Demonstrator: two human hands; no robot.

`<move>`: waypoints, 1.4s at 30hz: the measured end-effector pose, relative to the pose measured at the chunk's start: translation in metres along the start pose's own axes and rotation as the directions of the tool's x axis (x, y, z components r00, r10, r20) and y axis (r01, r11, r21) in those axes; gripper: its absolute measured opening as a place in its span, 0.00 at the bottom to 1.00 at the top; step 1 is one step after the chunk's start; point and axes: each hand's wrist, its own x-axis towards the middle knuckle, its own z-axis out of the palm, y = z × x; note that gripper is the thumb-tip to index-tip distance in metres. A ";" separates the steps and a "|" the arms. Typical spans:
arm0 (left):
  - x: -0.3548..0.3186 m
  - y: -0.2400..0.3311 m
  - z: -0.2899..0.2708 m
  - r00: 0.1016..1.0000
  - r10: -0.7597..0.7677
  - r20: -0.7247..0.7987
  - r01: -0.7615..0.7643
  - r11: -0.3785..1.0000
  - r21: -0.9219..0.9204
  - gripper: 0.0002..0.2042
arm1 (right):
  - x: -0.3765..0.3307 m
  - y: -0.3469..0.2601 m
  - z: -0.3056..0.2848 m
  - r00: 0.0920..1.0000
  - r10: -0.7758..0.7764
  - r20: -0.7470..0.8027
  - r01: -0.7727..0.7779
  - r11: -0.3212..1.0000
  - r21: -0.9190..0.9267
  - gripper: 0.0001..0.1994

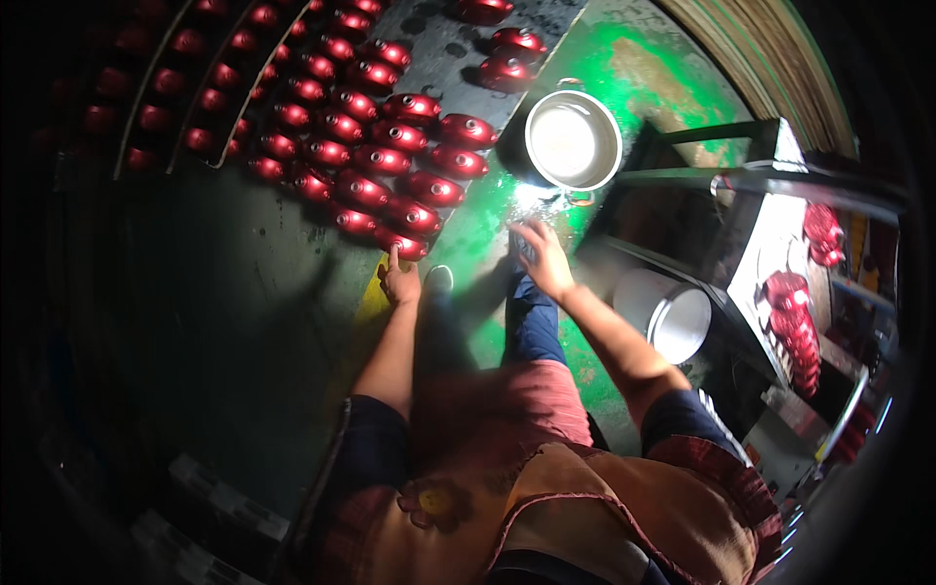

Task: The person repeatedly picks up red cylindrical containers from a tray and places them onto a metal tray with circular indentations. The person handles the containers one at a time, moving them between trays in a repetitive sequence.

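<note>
Here, the left hand (400,283) stretches one finger onto the nearest red piece (408,246) at the near corner of the table (444,54), its grip unclear, while the empty right hand (546,261), fingers loosely spread, hovers near a silver pot (608,146).

Metallic red parts (362,192), green-patched floor (597,378)

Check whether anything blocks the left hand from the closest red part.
Nothing visible does: the left hand has a finger extended right up to that red part, with no object between them.
</note>
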 end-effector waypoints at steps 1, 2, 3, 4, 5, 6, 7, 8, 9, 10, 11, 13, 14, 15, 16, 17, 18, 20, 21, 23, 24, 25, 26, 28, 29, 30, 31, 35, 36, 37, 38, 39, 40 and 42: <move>0.009 0.006 0.014 0.980 -0.177 0.089 0.184 0.980 -0.074 0.34 | 0.040 0.016 0.018 0.998 -0.052 0.040 0.054 0.997 -0.052 0.33; 0.015 0.011 0.029 0.976 -0.195 0.099 0.204 0.975 -0.091 0.34 | 0.076 0.030 0.039 0.991 -0.113 0.070 0.117 0.991 -0.060 0.35; 0.019 0.015 0.044 0.991 -0.137 -0.001 0.135 0.981 -0.139 0.33 | 0.110 0.044 0.059 0.975 -0.217 0.055 0.221 0.972 -0.077 0.36; 0.024 0.019 0.059 0.986 -0.056 -0.159 0.049 0.998 -0.046 0.33 | 0.139 0.056 0.078 0.962 -0.266 0.057 0.271 0.953 -0.136 0.35; 0.030 0.021 0.072 0.978 -0.090 -0.189 0.054 0.981 -0.185 0.30 | 0.165 0.067 0.096 0.947 -0.321 0.028 0.321 0.928 -0.191 0.35; 0.034 0.024 0.084 0.945 -0.011 -0.328 -0.058 0.978 -0.199 0.32 | 0.185 0.077 0.110 0.937 -0.337 0.090 0.349 0.903 -0.251 0.34; 0.039 0.026 0.094 0.940 -0.032 -0.340 -0.044 0.976 -0.214 0.33 | 0.202 0.084 0.122 0.939 -0.293 0.181 0.337 0.886 -0.318 0.34; 0.041 0.027 0.101 0.915 -0.053 -0.401 -0.061 0.962 -0.268 0.35 | 0.213 0.091 0.131 0.919 -0.385 0.083 0.391 0.870 -0.301 0.34; 0.045 0.029 0.107 0.898 -0.054 -0.438 -0.073 0.960 -0.269 0.35 | 0.223 0.097 0.136 0.899 -0.437 0.017 0.421 0.855 -0.302 0.34; 0.046 0.031 0.110 0.888 -0.090 -0.450 -0.046 0.959 -0.281 0.36 | 0.227 0.101 0.141 0.872 -0.486 -0.049 0.451 0.839 -0.305 0.33; 0.048 0.034 0.113 0.865 -0.110 -0.489 -0.046 0.954 -0.296 0.36 | 0.232 0.106 0.142 0.862 -0.503 -0.057 0.466 0.833 -0.299 0.33; 0.048 0.038 0.114 0.869 -0.287 -0.402 0.109 0.905 -0.410 0.35 | 0.235 0.112 0.145 0.850 -0.521 -0.077 0.479 0.826 -0.296 0.32; 0.050 0.037 0.113 0.862 -0.316 -0.396 0.125 0.890 -0.438 0.35 | 0.237 0.113 0.147 0.846 -0.526 -0.083 0.477 0.819 -0.319 0.29; 0.048 0.037 0.113 0.857 -0.338 -0.390 0.137 0.877 -0.461 0.34 | 0.238 0.114 0.146 0.860 -0.506 -0.071 0.465 0.832 -0.303 0.28; 0.049 0.034 0.111 0.867 -0.306 -0.392 0.106 0.883 -0.457 0.34 | 0.240 0.114 0.147 0.872 -0.487 -0.057 0.451 0.842 -0.294 0.26; 0.046 0.030 0.108 0.881 -0.286 -0.377 0.102 0.893 -0.439 0.33 | 0.242 0.113 0.145 0.883 -0.467 -0.042 0.437 0.853 -0.286 0.25; 0.044 0.024 0.103 0.895 -0.258 -0.365 0.090 0.903 -0.420 0.32 | 0.244 0.111 0.144 0.854 -0.515 -0.075 0.470 0.825 -0.315 0.19; 0.032 0.012 0.088 0.904 -0.229 -0.361 0.049 0.894 -0.445 0.32 | 0.242 0.107 0.132 0.886 -0.462 -0.042 0.436 0.861 -0.261 0.23; 0.026 0.006 0.075 0.942 -0.187 -0.280 0.054 0.904 -0.424 0.33 | 0.238 0.106 0.120 0.919 -0.391 0.039 0.388 0.887 -0.251 0.25; 0.005 -0.001 0.040 0.973 -0.085 -0.216 0.002 0.934 -0.357 0.32 | 0.223 0.103 0.091 0.844 -0.526 -0.105 0.519 0.850 -0.092 0.20; -0.011 0.002 0.021 0.983 -0.099 -0.154 0.044 0.945 -0.324 0.32 | 0.211 0.101 0.074 0.888 -0.441 -0.131 0.456 0.882 0.122 0.20; -0.026 0.008 -0.001 0.993 -0.074 -0.093 0.021 0.880 -0.474 0.32 | 0.193 0.104 0.050 0.919 -0.384 -0.094 0.393 0.911 0.126 0.21; -0.039 0.017 -0.024 0.997 -0.081 -0.012 0.061 0.833 -0.550 0.33 | 0.173 0.106 0.027 0.932 -0.355 -0.076 0.354 0.935 -0.026 0.22; -0.061 0.043 -0.067 0.984 -0.060 0.171 0.167 0.657 -0.735 0.36 | 0.130 0.110 -0.019 0.986 -0.013 -0.167 0.073 0.931 0.357 0.23; -0.067 0.061 -0.083 0.962 -0.055 0.267 0.250 0.568 -0.784 0.37 | 0.110 0.113 -0.041 0.976 0.171 -0.135 -0.069 0.831 0.552 0.24; -0.071 0.079 -0.095 0.945 0.034 0.325 0.274 0.461 -0.844 0.39 | 0.087 0.116 -0.066 0.963 0.220 -0.154 -0.042 0.689 0.723 0.26; -0.075 0.099 -0.106 0.917 0.120 0.381 0.323 0.338 -0.884 0.41 | 0.064 0.119 -0.091 0.957 0.272 -0.098 -0.058 0.511 0.857 0.29; -0.078 0.204 -0.101 0.739 0.568 0.362 0.437 0.004 -0.900 0.42 | 0.006 0.109 -0.178 0.930 0.259 -0.261 0.151 0.378 0.913 0.23; -0.076 0.239 -0.092 0.660 0.623 0.421 0.572 -0.053 -0.819 0.40 | 0.006 0.106 -0.196 0.837 0.544 -0.064 0.046 0.047 0.998 0.21; -0.082 0.273 -0.084 0.614 0.646 0.452 0.674 -0.132 -0.727 0.33 | 0.006 0.102 -0.214 0.726 0.684 0.069 0.102 -0.206 0.973 0.19; -0.074 0.313 -0.078 0.664 0.532 0.525 0.692 -0.171 -0.702 0.36 | 0.013 0.097 -0.227 0.652 0.741 0.161 0.196 -0.370 0.908 0.19; -0.076 0.345 -0.078 0.485 0.742 0.462 0.824 -0.211 -0.526 0.37 | 0.019 0.093 -0.238 0.698 0.705 0.125 0.295 -0.442 0.847 0.19; -0.076 0.377 -0.080 0.328 0.823 0.464 0.928 -0.190 -0.320 0.38 | 0.028 0.089 -0.248 0.740 0.665 0.095 0.363 -0.515 0.776 0.19; -0.089 0.432 -0.068 0.235 0.913 0.334 0.933 -0.115 -0.342 0.34 | 0.043 0.084 -0.265 0.812 0.584 0.027 0.417 -0.611 0.673 0.20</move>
